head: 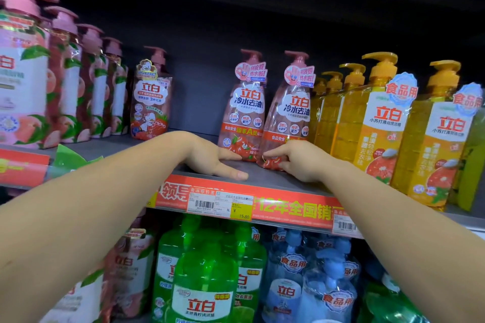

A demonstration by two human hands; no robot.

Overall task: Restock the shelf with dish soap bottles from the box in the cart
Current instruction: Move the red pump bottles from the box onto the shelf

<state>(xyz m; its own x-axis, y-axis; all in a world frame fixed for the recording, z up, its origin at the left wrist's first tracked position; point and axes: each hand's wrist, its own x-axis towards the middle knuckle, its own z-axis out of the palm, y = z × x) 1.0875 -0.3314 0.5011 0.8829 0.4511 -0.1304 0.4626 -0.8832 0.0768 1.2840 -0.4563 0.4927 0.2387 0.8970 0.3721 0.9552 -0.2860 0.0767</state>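
Hidden: the cart and box are out of view. Two pink pump-top dish soap bottles with strawberry labels [246, 110] stand mid-shelf on the grey shelf [265, 178]. Your left hand [217, 160] lies flat, fingers straight, touching the left bottle's base. Your right hand [294, 162] pinches the right bottle's base. Left of the pair: open gap. Right: orange bottles [367, 118] close beside.

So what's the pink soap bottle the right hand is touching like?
The right-hand clear pink plastic pump bottle stands on the grey shelf, leaning slightly left beside its twin. It has a pink pump top, a hand-shaped tag at the neck, a white-and-orange label and red strawberry pictures at its base. The right hand touches its base with curled fingers. Orange bottles stand to its right.
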